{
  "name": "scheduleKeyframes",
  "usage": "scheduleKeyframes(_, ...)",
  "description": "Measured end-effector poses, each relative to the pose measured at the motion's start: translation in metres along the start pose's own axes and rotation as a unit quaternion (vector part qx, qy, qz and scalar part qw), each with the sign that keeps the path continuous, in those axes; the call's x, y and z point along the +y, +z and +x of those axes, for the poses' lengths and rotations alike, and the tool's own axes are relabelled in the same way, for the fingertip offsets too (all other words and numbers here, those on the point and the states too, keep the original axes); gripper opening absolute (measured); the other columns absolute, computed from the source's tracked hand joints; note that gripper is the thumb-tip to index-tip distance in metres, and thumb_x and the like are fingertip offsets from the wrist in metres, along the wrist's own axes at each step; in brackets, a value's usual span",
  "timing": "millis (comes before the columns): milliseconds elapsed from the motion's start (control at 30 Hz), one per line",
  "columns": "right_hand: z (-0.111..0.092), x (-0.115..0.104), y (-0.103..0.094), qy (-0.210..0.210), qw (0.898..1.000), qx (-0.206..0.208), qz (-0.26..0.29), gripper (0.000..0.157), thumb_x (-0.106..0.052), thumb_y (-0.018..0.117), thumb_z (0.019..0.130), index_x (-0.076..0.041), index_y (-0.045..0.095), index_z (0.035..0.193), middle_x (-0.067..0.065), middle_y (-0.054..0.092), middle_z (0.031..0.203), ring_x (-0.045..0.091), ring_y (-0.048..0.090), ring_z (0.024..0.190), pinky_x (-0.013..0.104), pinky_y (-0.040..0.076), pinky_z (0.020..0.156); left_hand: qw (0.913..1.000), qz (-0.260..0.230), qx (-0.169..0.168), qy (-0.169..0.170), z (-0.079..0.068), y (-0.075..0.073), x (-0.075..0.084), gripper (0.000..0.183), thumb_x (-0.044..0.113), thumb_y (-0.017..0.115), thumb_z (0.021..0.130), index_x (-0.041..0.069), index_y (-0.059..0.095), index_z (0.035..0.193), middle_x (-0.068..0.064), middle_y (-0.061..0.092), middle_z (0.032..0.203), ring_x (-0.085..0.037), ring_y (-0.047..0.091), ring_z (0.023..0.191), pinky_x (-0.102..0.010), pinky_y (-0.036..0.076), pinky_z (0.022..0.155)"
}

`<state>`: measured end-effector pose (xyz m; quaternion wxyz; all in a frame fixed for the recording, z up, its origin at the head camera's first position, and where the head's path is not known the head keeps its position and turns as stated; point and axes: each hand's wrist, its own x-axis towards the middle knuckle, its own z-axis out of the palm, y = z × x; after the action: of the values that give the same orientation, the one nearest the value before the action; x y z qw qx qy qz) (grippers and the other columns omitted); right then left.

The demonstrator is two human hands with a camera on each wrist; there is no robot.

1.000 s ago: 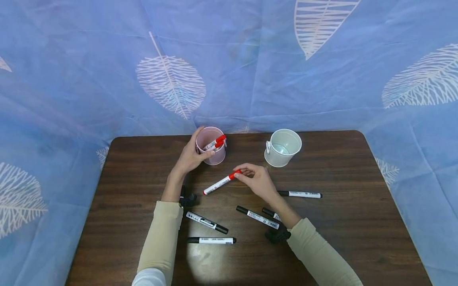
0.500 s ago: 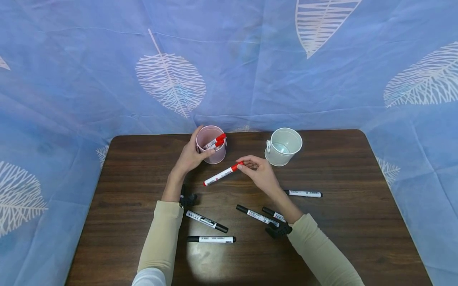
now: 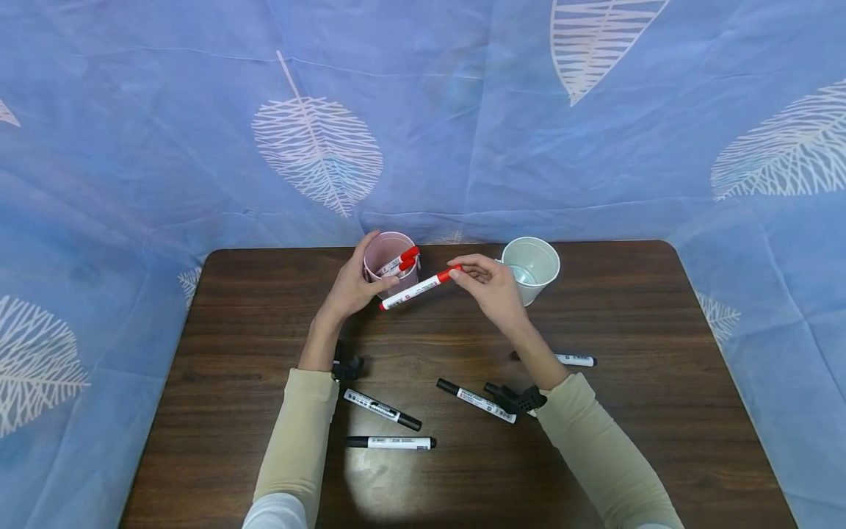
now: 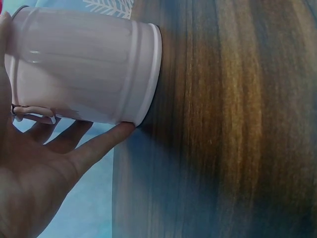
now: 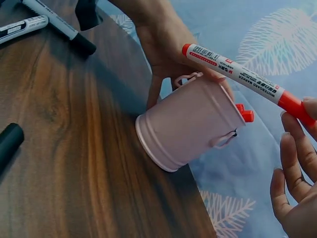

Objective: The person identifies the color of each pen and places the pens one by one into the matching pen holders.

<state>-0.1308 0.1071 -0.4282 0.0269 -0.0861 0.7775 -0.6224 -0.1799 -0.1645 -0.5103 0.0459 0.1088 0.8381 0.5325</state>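
My left hand [image 3: 350, 286] grips the side of a small pink bucket [image 4: 79, 64] near the table's far edge, thumb at the front and fingers round the left side. Two red-capped markers [image 3: 402, 261] lean inside it, caps over the rim. My right hand [image 3: 492, 290] pinches a third red whiteboard marker [image 5: 237, 74] by its red cap, with thumb and fingertips. This marker slants in the air, its plain end low and to the left, overlapping the front of the bucket in the head view. In the right wrist view it passes above the bucket's rim.
A pale green bucket [image 3: 531, 266] stands just right of my right hand, partly hidden by it. Several black-capped markers lie on the brown table [image 3: 251, 441], such as one black marker [image 3: 382, 410] near my left sleeve. A blue leaf-print cloth [image 3: 423, 132] hangs behind.
My right hand has raised the red marker and carried it away from me, up to the pink bucket's front. The left hand has stayed on the bucket.
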Motion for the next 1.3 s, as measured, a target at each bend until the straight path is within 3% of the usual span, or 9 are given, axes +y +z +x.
scheduleKeyframes(167, 0.005, -0.001, -0.001, 0.001, 1.000, 0.006, 0.013, 0.024, -0.009, 0.070, 0.093, 0.003, 0.070, 0.113, 0.014, 0.070, 0.105, 0.012, 0.064, 0.090, 0.024, 0.050, 0.078, 1.0000, 0.004, 0.001, 0.000, 0.000, 0.000, 0.000, 0.095, 0.026, 0.084, 0.082, 0.026, 0.025, 0.157, -0.013, 0.046, 0.146, -0.030, 0.048, 0.129, -0.049, 0.042, 0.103)
scheduleKeyframes(500, 0.023, 0.028, -0.002, -0.006, 1.000, 0.014, 0.017, 0.025, -0.012, 0.070, 0.093, -0.002, 0.071, 0.116, 0.014, 0.069, 0.109, 0.011, 0.065, 0.092, 0.030, 0.052, 0.080, 0.9998, 0.020, 0.002, 0.007, 0.000, 0.000, 0.001, 0.093, 0.024, 0.083, 0.083, 0.025, 0.026, 0.156, -0.014, 0.046, 0.147, -0.030, 0.048, 0.130, -0.048, 0.039, 0.106)
scheduleKeyframes(767, 0.032, 0.025, 0.000, -0.015, 0.999, 0.031, 0.038, 0.031, -0.021, 0.073, 0.092, 0.000, 0.071, 0.115, 0.009, 0.070, 0.106, 0.027, 0.067, 0.095, 0.031, 0.054, 0.083, 0.9995, 0.012, 0.005, 0.028, 0.000, -0.002, 0.000, 0.094, 0.016, 0.084, 0.081, 0.022, 0.028, 0.156, -0.016, 0.048, 0.145, -0.033, 0.048, 0.129, -0.051, 0.039, 0.105)
scheduleKeyframes(1000, 0.042, 0.021, 0.004, -0.035, 0.996, 0.046, 0.071, 0.027, -0.017, 0.075, 0.091, 0.001, 0.072, 0.111, 0.007, 0.072, 0.103, 0.016, 0.067, 0.087, 0.031, 0.055, 0.080, 0.9997, 0.000, 0.005, 0.023, 0.000, 0.001, -0.002, 0.100, 0.015, 0.085, 0.080, 0.020, 0.022, 0.158, -0.017, 0.045, 0.146, -0.033, 0.046, 0.131, -0.052, 0.037, 0.106)
scheduleKeyframes(1067, 0.042, 0.020, 0.004, -0.037, 0.995, 0.046, 0.076, 0.025, -0.016, 0.075, 0.090, 0.000, 0.073, 0.110, 0.006, 0.072, 0.100, 0.016, 0.067, 0.085, 0.031, 0.055, 0.079, 0.9997, -0.008, 0.004, 0.022, -0.001, 0.001, 0.002, 0.100, 0.014, 0.084, 0.081, 0.016, 0.021, 0.158, -0.021, 0.044, 0.146, -0.036, 0.046, 0.132, -0.055, 0.036, 0.106)
scheduleKeyframes(1300, 0.045, 0.023, 0.005, -0.035, 0.995, 0.062, 0.073, 0.026, -0.018, 0.075, 0.090, 0.000, 0.074, 0.109, 0.001, 0.073, 0.099, 0.015, 0.065, 0.090, 0.028, 0.054, 0.080, 0.9993, -0.030, -0.010, 0.019, -0.011, -0.008, 0.039, 0.092, 0.007, 0.080, 0.084, 0.001, 0.023, 0.155, -0.030, 0.043, 0.144, -0.046, 0.044, 0.131, -0.055, 0.036, 0.106)
